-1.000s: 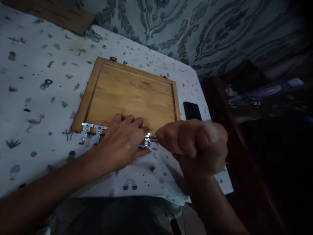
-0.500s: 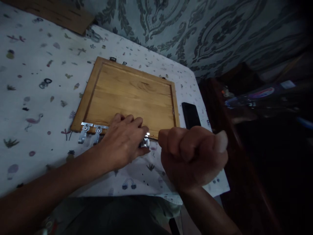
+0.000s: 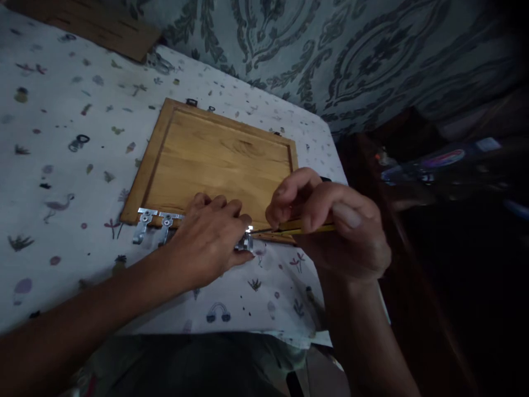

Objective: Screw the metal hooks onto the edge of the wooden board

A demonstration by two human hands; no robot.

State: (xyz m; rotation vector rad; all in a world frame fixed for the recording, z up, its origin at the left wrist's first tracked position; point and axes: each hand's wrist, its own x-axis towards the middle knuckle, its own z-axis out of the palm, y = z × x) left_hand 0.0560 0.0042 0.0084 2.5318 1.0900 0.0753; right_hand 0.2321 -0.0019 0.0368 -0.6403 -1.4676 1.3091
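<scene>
A framed wooden board (image 3: pixel 219 157) lies on the table, with metal hooks along its near edge. Two of them, a left hook (image 3: pixel 143 225) and a second hook (image 3: pixel 166 227), show beside my left forearm. My left hand (image 3: pixel 209 231) bends over the near edge, thumb below, holding a metal hook (image 3: pixel 248 241) that it partly covers. In my right hand (image 3: pixel 339 220) is a thin screwdriver (image 3: pixel 291 226) with a yellow handle, pinched between fingers and thumb. Its shaft points left and its tip is at that hook; exact contact I cannot make out.
A patterned white tablecloth (image 3: pixel 53 165) covers the table. Brown cardboard (image 3: pixel 103 27) and metal pieces (image 3: pixel 159 62) lie at the back left, by the patterned wall (image 3: pixel 289 49). To the right, beyond the table edge, is a plastic bottle (image 3: pixel 442 160).
My right hand has turned from a closed fist, showing the screwdriver with its tip now at the hook. My left hand stays in place. The phone-like black object is now mostly hidden.
</scene>
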